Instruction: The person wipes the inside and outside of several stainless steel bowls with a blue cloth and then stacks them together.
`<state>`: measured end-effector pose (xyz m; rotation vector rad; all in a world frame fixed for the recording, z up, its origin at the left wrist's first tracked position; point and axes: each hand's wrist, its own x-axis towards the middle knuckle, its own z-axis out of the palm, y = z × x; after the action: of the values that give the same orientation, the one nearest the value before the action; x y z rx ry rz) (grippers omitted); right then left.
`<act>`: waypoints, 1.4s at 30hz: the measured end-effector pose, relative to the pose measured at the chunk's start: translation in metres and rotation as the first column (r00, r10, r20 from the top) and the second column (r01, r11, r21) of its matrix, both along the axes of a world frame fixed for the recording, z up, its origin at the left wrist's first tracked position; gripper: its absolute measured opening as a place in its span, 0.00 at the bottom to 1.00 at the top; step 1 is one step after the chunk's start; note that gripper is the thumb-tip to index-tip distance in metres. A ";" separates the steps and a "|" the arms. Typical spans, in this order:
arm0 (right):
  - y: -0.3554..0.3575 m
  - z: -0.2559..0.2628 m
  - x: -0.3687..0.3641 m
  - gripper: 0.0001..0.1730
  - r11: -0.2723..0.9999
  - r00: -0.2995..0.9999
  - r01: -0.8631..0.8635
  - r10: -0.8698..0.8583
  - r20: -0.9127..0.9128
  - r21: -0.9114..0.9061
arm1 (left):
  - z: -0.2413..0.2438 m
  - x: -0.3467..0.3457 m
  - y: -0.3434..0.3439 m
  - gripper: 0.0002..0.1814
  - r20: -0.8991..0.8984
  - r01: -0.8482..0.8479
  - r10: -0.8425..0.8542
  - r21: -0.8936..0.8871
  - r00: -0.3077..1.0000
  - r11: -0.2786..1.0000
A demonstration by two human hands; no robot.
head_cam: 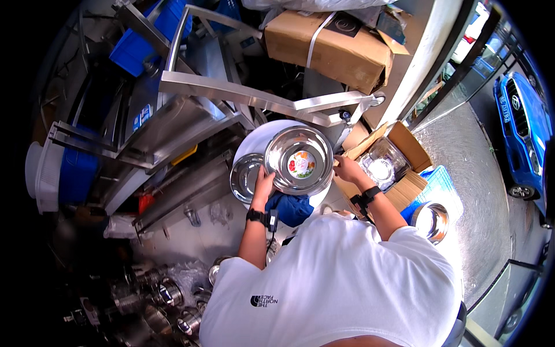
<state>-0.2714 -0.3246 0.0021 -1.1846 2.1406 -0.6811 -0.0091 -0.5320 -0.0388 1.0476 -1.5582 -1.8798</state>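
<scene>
Between my two hands is a shiny stainless steel basin [282, 173] with a round printed sticker [301, 165] on its inner bottom. My left hand [263, 184] grips its lower left rim, and my right hand [347, 168] holds the right rim. To the left, a second steel basin [245, 175] lies on a round white tabletop [256, 136], partly covered by the held basin and my left hand. A dark blue cloth [289, 209] is bunched just below the held basin.
An open cardboard box [409, 147] with plastic-wrapped metalware stands at right, near a blue crate [442, 186] and another steel basin [430, 222]. Steel frames [230, 93] and a strapped carton [329, 47] stand ahead. Several steel pots [170, 292] lie at lower left. A blue car [522, 126] is outside.
</scene>
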 end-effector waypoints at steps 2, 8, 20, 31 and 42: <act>0.023 0.003 -0.004 0.24 0.998 0.995 0.053 -0.056 0.077 0.044 | 0.032 -0.002 0.020 0.24 0.072 0.010 -0.007 -0.032 0.997 0.999; 0.128 -0.036 0.018 0.16 0.937 0.918 0.222 -0.295 0.264 0.271 | 0.036 0.057 0.074 0.14 0.185 -0.024 0.011 0.071 0.983 0.997; 0.364 -0.060 0.090 0.15 0.667 0.575 0.515 -0.735 0.359 0.538 | 0.000 0.089 0.204 0.08 0.192 0.346 -0.393 0.236 0.899 0.908; 0.518 -0.119 0.027 0.21 0.358 0.238 0.763 -0.930 0.281 0.538 | 0.029 0.004 0.278 0.09 0.187 0.434 -0.460 0.162 0.868 0.886; 0.643 -0.210 -0.031 0.34 0.285 -0.039 0.717 -0.895 0.445 0.636 | 0.053 -0.082 0.438 0.13 0.216 0.437 -0.454 0.122 0.864 0.891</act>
<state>-0.3021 0.3184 -0.2077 0.7637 1.7860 -1.1191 -0.0911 -0.0942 0.0142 1.0381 -2.0313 -2.1851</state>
